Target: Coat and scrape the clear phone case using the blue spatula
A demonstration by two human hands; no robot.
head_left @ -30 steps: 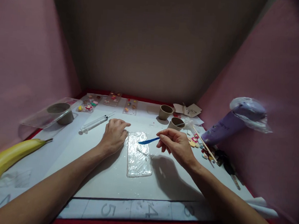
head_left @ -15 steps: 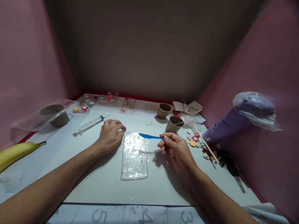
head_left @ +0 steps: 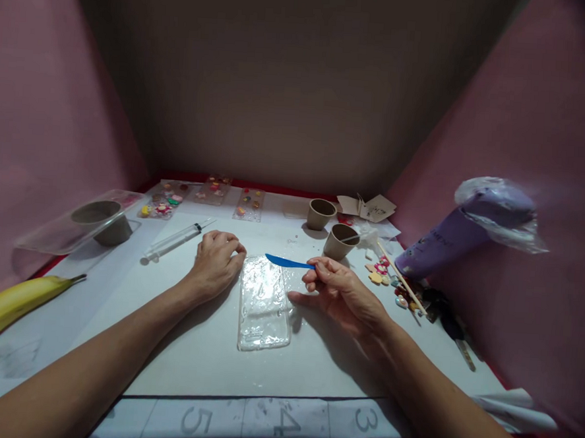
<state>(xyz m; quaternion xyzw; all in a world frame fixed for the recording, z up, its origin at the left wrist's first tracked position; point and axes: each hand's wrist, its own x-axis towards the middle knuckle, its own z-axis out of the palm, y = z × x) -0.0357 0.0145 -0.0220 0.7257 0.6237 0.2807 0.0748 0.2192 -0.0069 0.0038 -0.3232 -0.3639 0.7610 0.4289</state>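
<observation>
A clear phone case [head_left: 265, 323] lies on the white sheet, its inside glossy and wet-looking. My left hand [head_left: 217, 259] rests with curled fingers at the case's upper left corner, fingertips against its edge. In my right hand [head_left: 345, 289] a blue plastic knife [head_left: 290, 263] is pinched by the handle between thumb and fingers. Its blade points left, over the upper part of the case. Whether the blade touches the coating I cannot tell.
Two brown cups [head_left: 321, 214] stand behind the right hand, one with a stick in it. Small charms [head_left: 379, 270] and a wooden stick [head_left: 402, 280] lie right, near a purple bag [head_left: 440, 241]. Left are a syringe [head_left: 175, 241], a banana [head_left: 20, 301] and a plastic lid [head_left: 64, 228]; decorated cases [head_left: 248, 204] lie behind.
The blue knife has shifted slightly left and up, with its blade turned more. A right-hand finger now reaches out toward the case's right edge. My left hand stays at the corner.
</observation>
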